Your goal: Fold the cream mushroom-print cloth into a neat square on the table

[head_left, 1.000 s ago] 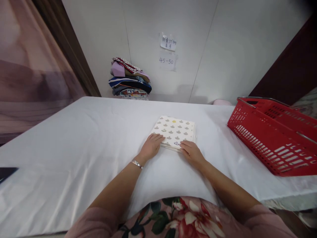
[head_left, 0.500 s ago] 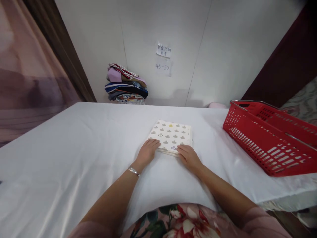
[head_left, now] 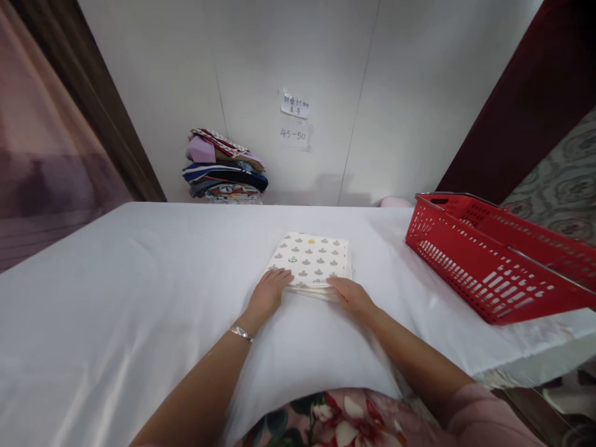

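Head view, looking down over a table covered in smooth white cloth [head_left: 116, 298]. Near the middle lies a folded square of cream fabric printed with small grey shapes [head_left: 311, 264], flat on the cloth. The person's left hand [head_left: 267, 292] rests palm down with fingers spread flat on the near left corner of the folded fabric, gripping nothing; a thin silver bracelet [head_left: 242, 334] circles that wrist. The right hand [head_left: 350, 294] lies flat and open against the near right corner, fingers touching the fabric's edge. To the right, well apart, a red plastic slotted basket [head_left: 484, 261] sits tilted on the table. At the far left edge, against the white wall, stands a stack of folded multicoloured clothes [head_left: 226, 167]. 2 small paper notes [head_left: 294, 118] hang on the wall above
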Action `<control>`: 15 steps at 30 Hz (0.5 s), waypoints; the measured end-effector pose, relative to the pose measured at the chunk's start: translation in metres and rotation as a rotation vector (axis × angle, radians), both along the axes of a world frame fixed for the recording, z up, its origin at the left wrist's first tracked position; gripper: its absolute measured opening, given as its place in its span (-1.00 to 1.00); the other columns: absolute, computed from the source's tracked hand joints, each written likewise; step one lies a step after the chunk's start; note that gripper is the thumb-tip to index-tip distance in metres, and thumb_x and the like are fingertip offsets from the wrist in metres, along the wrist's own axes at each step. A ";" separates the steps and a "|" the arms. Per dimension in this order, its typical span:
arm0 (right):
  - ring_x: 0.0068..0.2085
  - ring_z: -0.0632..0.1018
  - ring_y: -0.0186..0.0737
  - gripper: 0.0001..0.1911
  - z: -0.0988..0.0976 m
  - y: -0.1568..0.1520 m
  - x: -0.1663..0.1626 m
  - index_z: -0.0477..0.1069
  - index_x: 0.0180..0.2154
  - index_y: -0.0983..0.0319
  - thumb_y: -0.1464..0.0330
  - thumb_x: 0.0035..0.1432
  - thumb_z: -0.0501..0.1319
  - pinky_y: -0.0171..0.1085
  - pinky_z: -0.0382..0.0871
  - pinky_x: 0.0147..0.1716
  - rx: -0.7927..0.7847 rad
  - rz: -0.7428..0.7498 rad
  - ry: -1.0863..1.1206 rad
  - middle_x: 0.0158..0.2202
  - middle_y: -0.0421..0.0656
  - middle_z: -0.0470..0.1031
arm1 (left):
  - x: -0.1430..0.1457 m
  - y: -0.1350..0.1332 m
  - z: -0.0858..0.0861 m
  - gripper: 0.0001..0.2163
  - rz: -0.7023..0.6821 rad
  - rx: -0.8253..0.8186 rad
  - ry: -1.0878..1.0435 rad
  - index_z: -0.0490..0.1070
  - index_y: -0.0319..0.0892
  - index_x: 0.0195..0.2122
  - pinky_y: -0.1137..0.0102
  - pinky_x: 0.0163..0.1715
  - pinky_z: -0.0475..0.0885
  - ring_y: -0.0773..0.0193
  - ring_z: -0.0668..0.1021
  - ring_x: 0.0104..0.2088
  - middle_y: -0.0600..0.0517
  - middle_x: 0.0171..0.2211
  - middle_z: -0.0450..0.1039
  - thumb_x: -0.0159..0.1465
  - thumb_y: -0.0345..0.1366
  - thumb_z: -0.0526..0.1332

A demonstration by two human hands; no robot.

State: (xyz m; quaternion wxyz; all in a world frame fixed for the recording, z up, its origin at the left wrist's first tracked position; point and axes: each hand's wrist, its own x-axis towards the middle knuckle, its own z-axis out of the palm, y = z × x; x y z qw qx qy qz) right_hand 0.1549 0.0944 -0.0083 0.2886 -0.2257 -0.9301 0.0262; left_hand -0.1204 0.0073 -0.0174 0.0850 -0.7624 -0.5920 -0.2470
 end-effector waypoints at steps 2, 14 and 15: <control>-0.04 0.51 -0.19 -0.61 0.000 0.002 0.001 0.34 0.07 0.15 0.42 0.26 -0.04 -0.15 0.45 -0.07 -0.009 -0.007 0.016 -0.04 -0.12 0.50 | 0.001 0.000 0.001 -0.42 0.003 -0.008 -0.004 0.38 -0.11 0.03 0.11 0.15 0.22 0.19 0.37 0.12 0.02 0.07 0.38 0.04 -0.68 -0.07; 0.06 0.44 -0.20 -0.61 0.001 0.006 0.006 0.39 0.03 0.14 0.48 0.24 -0.02 -0.14 0.38 0.03 0.065 0.016 0.012 0.01 -0.12 0.46 | 0.004 0.000 0.003 -0.44 0.000 -0.022 -0.040 0.38 -0.13 0.02 0.10 0.16 0.21 0.19 0.36 0.12 0.02 0.07 0.38 0.05 -0.68 -0.06; 0.08 0.42 -0.20 -0.62 0.000 0.006 0.005 0.41 0.01 0.14 0.48 0.24 -0.01 -0.13 0.36 0.05 0.074 0.022 0.030 0.00 -0.11 0.47 | 0.004 0.000 0.003 -0.44 0.000 -0.022 -0.048 0.38 -0.12 0.02 0.10 0.16 0.21 0.20 0.36 0.12 0.02 0.07 0.38 0.05 -0.68 -0.07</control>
